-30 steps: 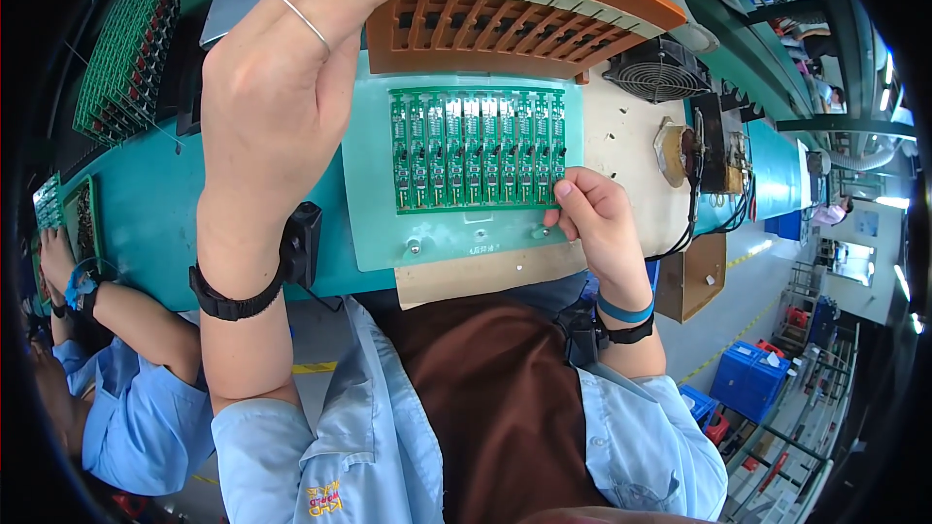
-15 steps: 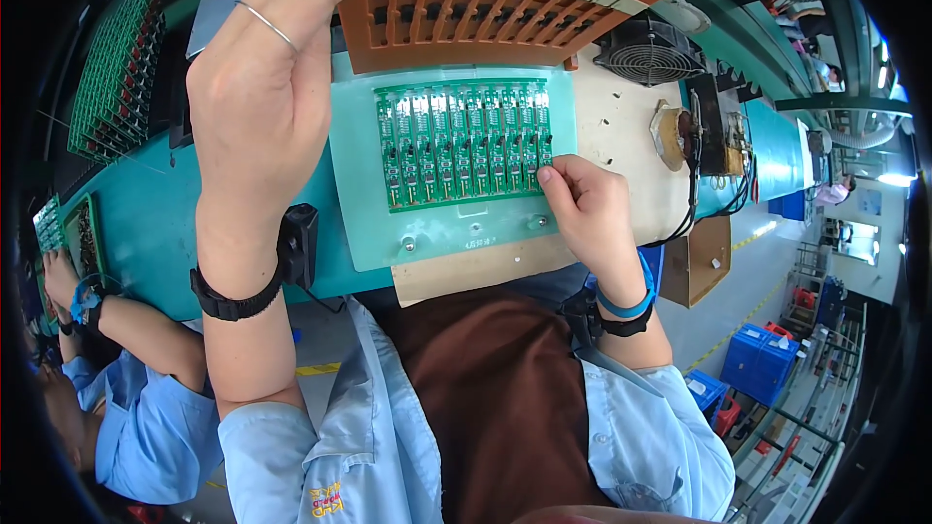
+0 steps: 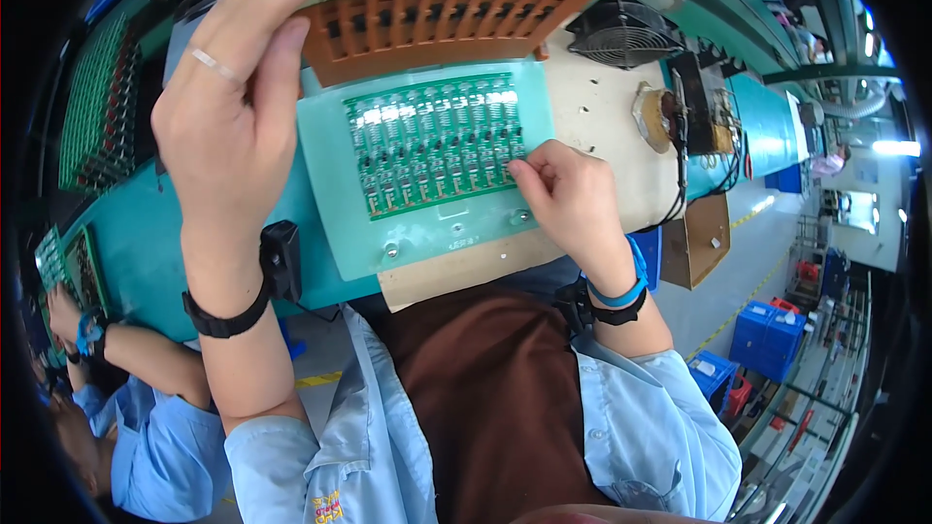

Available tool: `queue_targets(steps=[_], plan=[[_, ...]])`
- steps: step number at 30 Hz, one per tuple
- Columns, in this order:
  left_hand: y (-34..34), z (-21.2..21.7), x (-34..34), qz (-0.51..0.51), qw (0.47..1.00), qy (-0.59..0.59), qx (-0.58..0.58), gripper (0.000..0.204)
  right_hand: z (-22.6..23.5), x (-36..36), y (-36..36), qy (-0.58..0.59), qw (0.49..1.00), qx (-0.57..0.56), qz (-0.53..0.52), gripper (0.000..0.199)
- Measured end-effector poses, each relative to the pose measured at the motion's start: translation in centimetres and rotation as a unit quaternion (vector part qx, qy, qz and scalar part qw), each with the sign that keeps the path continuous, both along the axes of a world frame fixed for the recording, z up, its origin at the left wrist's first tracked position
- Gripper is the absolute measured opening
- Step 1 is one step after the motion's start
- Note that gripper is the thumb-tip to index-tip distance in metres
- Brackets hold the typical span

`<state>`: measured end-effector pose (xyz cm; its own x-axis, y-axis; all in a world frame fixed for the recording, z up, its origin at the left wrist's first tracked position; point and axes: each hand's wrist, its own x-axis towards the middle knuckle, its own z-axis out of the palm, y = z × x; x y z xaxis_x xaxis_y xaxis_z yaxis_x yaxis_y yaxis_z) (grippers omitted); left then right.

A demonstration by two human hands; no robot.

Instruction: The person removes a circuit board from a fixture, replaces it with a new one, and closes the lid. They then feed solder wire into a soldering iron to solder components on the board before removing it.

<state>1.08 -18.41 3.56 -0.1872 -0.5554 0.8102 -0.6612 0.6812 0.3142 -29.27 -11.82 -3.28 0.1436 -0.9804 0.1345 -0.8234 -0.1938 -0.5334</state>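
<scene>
A panel of several joined green circuit boards (image 3: 442, 146) lies on a pale green fixture plate (image 3: 340, 243). The thumb of my right hand (image 3: 573, 196) touches the panel's right edge near its lower corner, and the other fingers are curled in. An orange-brown slotted frame (image 3: 340, 49) stands tilted up behind the plate. My left hand (image 3: 228, 116) is raised at the frame's left end, fingers stretched and thumb apart. Its fingertips overlap the frame's upper left corner; whether they touch it I cannot tell.
A black fan (image 3: 626, 34) stands right of the frame, with a tape roll (image 3: 655, 116) and black cables nearby. Green boards stand in a stack (image 3: 97, 107) at the far left. A co-worker's arm (image 3: 155, 354) is at the lower left. An open cardboard box (image 3: 696, 241) sits right of the table.
The whole view has shifted, so the plate and panel appear further left. My left hand's thumb now shows apart from its fingers. My right hand stays at the panel's right edge.
</scene>
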Motion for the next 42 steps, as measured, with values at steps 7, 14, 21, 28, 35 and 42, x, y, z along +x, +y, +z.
queue_targets(steps=[7,14,21,28,35,42], plan=[[0.4,-1.0,0.1,-0.054,0.995,0.050,0.072,0.042,0.1,-0.6,-0.5,0.039,0.999,-0.015,0.024,0.020],[0.6,-0.9,0.1,-0.037,0.994,0.039,0.095,0.039,-0.1,-1.2,-1.4,0.016,0.998,-0.056,0.012,0.012],[0.6,-1.2,0.2,-0.026,0.995,0.023,0.094,0.037,-1.0,-0.2,-2.7,-0.004,0.996,-0.091,0.012,0.010],[0.8,-0.9,0.9,-0.020,0.995,0.001,0.094,0.036,-1.2,0.0,-3.5,-0.001,0.995,-0.093,0.043,0.010],[0.1,-1.8,0.7,-0.046,0.995,0.017,0.087,0.035,-0.8,-0.2,-3.1,-0.006,0.995,-0.098,0.031,0.010],[0.6,-1.3,1.0,-0.028,0.994,0.004,0.103,0.035,-0.8,0.9,-3.1,-0.003,0.994,-0.100,0.041,0.011]])
